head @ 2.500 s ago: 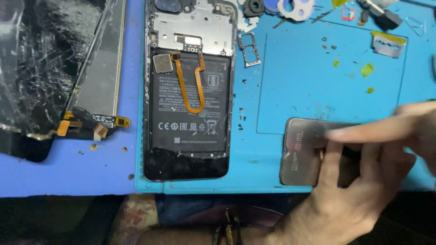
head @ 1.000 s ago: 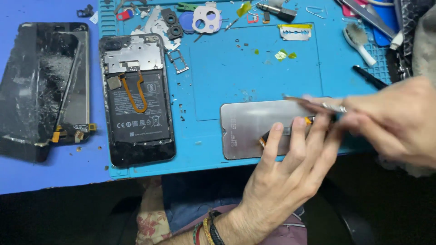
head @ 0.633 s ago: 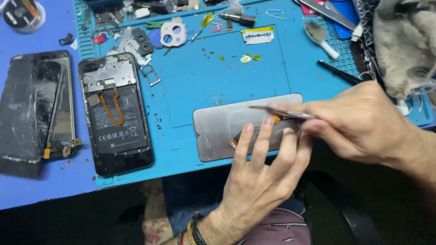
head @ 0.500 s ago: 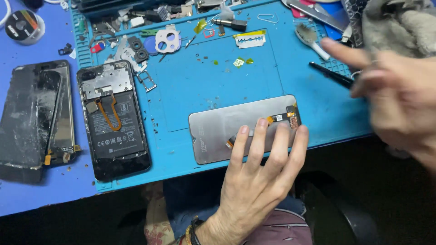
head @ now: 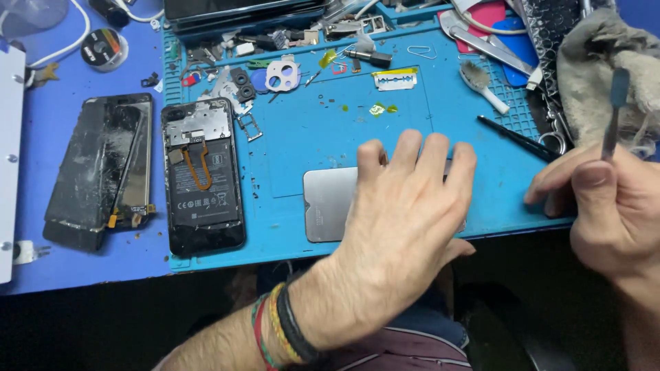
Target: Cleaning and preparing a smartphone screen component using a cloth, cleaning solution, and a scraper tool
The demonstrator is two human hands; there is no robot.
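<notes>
My left hand (head: 405, 213) flat, fingers spread, pressing grey screen panel (head: 330, 203) at blue mat's (head: 309, 137) 6 o'clock edge. My right hand (head: 605, 199) at 3 o'clock grips metal spudger (head: 612, 113) upright.

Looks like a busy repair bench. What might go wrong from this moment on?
The left hand lies flat on the grey screen panel, which sits close to the mat's near edge; pressing or sliding might crack it or push it off. The right hand holds a thin metal tool upright, which might scratch the panel. Small loose parts clutter the mat and could get swept away.
</notes>
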